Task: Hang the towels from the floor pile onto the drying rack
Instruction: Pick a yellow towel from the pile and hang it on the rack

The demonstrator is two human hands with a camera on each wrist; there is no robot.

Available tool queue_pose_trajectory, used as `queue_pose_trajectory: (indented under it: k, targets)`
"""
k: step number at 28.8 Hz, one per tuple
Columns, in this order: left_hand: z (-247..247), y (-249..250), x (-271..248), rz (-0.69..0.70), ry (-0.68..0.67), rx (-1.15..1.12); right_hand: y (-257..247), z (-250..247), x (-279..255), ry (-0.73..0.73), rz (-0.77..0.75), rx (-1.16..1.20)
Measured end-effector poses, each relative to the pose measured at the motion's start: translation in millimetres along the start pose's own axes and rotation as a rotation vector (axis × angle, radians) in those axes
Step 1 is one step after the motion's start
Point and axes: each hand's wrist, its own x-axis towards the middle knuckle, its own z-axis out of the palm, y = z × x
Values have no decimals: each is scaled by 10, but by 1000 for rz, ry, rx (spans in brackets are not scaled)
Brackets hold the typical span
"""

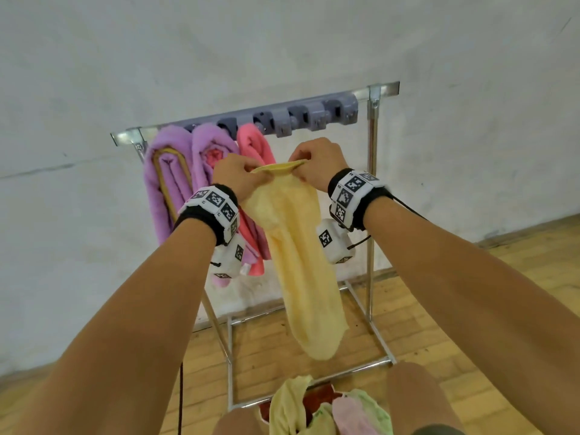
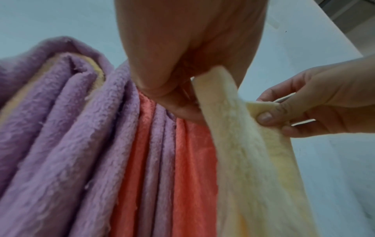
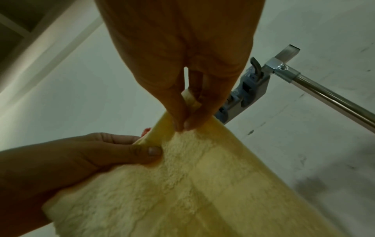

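A yellow towel (image 1: 298,262) hangs down in front of the drying rack (image 1: 372,142), held by its top edge. My left hand (image 1: 238,175) pinches the left end of that edge and my right hand (image 1: 314,158) pinches the right end, just below the grey clip bar (image 1: 301,117). The left wrist view shows the yellow towel (image 2: 251,160) pinched by my left hand (image 2: 182,99), with my right hand (image 2: 294,112) beside it. The right wrist view shows my right hand (image 3: 182,121) pinching the yellow towel (image 3: 182,192). Two purple towels (image 1: 169,183) and a pink towel (image 1: 254,146) hang from the left clips.
A pile of towels (image 1: 329,409) in yellow, green and pink lies on the wooden floor by my knees. The rack's metal base frame (image 1: 373,337) sits on the floor in front. Free grey clips (image 1: 340,111) stand along the right part of the bar. A pale wall is behind.
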Motion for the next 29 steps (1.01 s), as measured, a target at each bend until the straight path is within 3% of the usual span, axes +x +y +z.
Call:
queue_pose_trajectory:
  k: [7, 13, 22, 25, 29]
  targets:
    - [-65, 144, 172, -17, 26, 17, -187, -61, 58, -23, -63, 94]
    - [-92, 212, 232, -53, 19, 13, -198, -89, 38, -244, -182, 161]
    - [-111, 226, 219, -204, 41, -134, -315, -123, -21, -352, -203, -185]
    - [-126, 247, 218, -264, 32, -237, -342, -101, 2, -326, -244, -321]
    - [-163, 216, 196, -287, 33, -259, -300, -177, 68, -257, -229, -223]
